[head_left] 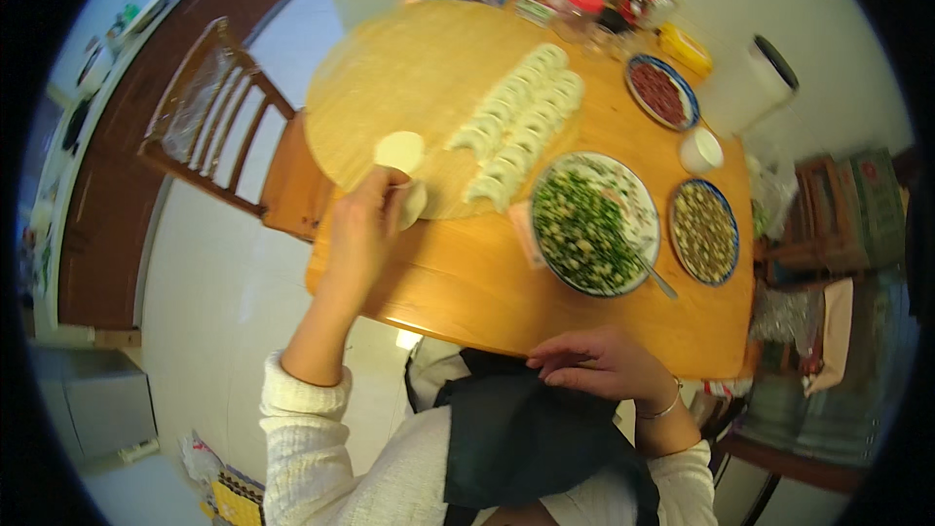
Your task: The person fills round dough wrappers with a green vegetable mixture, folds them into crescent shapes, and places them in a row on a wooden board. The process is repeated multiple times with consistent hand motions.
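My left hand (365,223) grips the edge of a round dough wrapper (413,204) at the near left edge of a round wooden board. Another flat dough wrapper (399,150) lies on the board just beyond my fingers. My right hand (595,361) is at the table's near edge, with its fingers apart and nothing seen in it. Two rows of folded dumplings (515,124) stand on the right part of the wooden board (394,66). To their right is a bowl of chopped green filling (588,226), with a metal utensil (657,274) resting in it.
An oval plate of diced food (705,232), a white cup (701,151) and a plate of dark red food (661,91) line the table's right side. Jars (581,11) and a plastic pitcher (749,88) stand behind. A wooden chair (219,117) is at the left.
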